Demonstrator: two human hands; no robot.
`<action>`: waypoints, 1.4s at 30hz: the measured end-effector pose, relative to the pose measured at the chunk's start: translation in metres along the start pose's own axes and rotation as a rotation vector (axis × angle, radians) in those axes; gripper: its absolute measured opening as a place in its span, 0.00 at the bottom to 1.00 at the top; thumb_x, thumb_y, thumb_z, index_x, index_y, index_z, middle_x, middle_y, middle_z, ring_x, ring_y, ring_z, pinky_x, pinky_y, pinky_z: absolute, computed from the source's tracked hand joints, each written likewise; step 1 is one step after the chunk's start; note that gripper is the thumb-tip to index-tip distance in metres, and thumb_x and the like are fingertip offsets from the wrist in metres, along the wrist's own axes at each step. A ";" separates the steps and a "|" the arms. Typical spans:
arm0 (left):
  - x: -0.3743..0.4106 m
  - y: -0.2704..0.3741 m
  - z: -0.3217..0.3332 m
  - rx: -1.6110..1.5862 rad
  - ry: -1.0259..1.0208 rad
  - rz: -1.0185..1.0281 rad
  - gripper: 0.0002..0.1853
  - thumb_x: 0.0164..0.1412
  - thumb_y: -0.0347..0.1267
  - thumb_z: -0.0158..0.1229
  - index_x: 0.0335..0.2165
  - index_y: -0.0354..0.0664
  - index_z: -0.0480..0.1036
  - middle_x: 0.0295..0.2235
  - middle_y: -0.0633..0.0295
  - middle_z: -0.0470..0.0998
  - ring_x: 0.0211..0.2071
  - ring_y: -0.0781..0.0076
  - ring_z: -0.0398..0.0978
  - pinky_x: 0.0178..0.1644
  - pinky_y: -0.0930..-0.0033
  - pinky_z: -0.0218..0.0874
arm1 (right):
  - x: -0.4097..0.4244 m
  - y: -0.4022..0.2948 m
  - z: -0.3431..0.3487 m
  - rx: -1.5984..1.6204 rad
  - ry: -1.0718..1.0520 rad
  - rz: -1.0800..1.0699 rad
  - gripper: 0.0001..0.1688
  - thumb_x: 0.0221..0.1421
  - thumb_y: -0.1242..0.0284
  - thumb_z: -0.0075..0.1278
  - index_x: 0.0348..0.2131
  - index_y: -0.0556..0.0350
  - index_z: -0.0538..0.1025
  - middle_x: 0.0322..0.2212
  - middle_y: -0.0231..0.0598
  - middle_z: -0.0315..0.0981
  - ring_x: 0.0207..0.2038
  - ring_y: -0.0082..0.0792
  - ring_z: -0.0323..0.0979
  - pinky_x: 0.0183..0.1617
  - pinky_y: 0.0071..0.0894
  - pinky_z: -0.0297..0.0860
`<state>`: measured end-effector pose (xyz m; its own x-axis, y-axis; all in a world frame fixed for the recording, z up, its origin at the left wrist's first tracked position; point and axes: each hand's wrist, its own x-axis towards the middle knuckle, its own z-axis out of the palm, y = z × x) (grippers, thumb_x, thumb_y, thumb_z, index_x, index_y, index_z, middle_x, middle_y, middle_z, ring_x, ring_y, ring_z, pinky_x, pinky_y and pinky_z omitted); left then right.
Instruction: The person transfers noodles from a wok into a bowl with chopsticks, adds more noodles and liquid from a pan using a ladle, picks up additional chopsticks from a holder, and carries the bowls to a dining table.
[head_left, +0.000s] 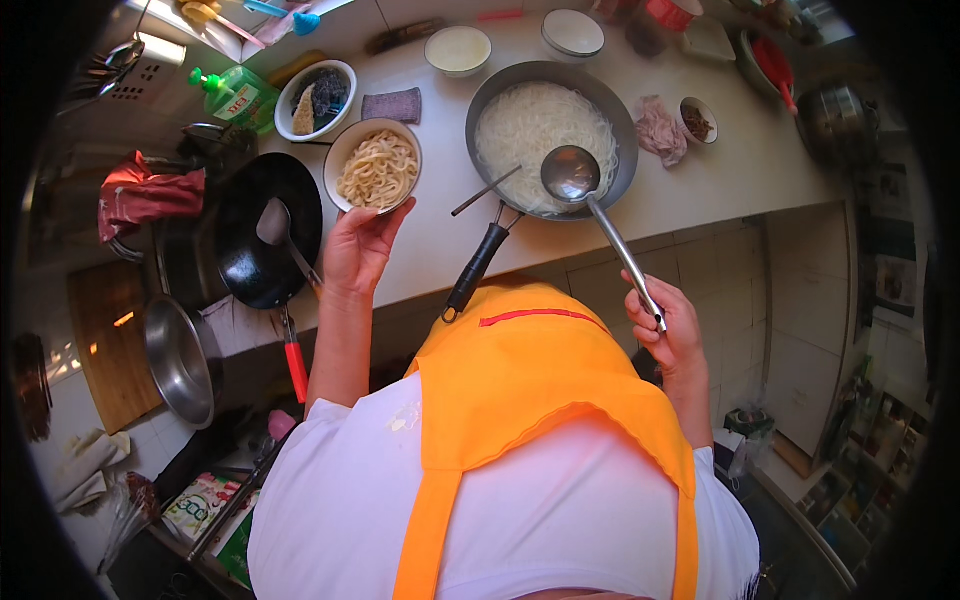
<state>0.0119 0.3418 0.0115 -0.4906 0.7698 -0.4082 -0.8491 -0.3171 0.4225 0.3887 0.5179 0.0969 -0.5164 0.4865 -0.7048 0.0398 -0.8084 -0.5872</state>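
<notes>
My left hand (360, 244) holds a white bowl (332, 174) of thick noodles (379, 171) by its near side and underside, over the counter. With my right hand (664, 319) I grip the handle of a metal ladle (570, 174); its round bowl is over the near right part of a grey pan (478, 150). Thin white noodles (544, 120) in whitish liquid fill that pan. A dark thin rod (486, 191), maybe a chopstick, crosses the pan's near left rim. The pan's black handle (480, 262) points towards my orange apron (540, 360).
Left are a black wok (247, 255) with a spatula (274, 222), a basin (318, 66) of scrubbers and a green soap bottle (244, 101). Behind stand two white bowls (458, 51). To the right lie a pink cloth (661, 131) and a small bowl (699, 120) of brown bits.
</notes>
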 end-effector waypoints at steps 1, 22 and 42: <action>-0.002 -0.003 0.007 0.016 -0.020 -0.001 0.32 0.51 0.17 0.47 0.57 0.34 0.55 0.53 0.47 0.67 0.54 0.48 0.68 0.60 0.48 0.62 | -0.001 0.001 0.000 -0.013 0.005 0.009 0.16 0.63 0.72 0.37 0.46 0.62 0.68 0.23 0.37 0.69 0.16 0.16 0.56 0.15 0.14 0.52; -0.011 -0.038 0.063 0.141 -0.146 -0.122 0.30 0.55 0.17 0.43 0.58 0.37 0.52 0.53 0.47 0.66 0.51 0.48 0.70 0.55 0.51 0.68 | 0.019 0.006 0.003 -0.014 0.045 0.060 0.13 0.63 0.72 0.38 0.43 0.61 0.70 0.22 0.36 0.69 0.16 0.15 0.56 0.15 0.14 0.53; 0.013 -0.052 0.064 0.163 -0.028 -0.142 0.29 0.54 0.16 0.45 0.55 0.39 0.54 0.47 0.46 0.70 0.44 0.51 0.76 0.48 0.52 0.73 | -0.048 -0.053 0.053 0.132 -0.139 -0.033 0.23 0.66 0.74 0.31 0.56 0.71 0.61 0.23 0.38 0.61 0.16 0.15 0.52 0.12 0.12 0.52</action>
<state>0.0623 0.4042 0.0362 -0.3607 0.8162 -0.4514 -0.8653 -0.1122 0.4885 0.3661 0.5198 0.1825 -0.6291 0.4702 -0.6190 -0.0868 -0.8339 -0.5451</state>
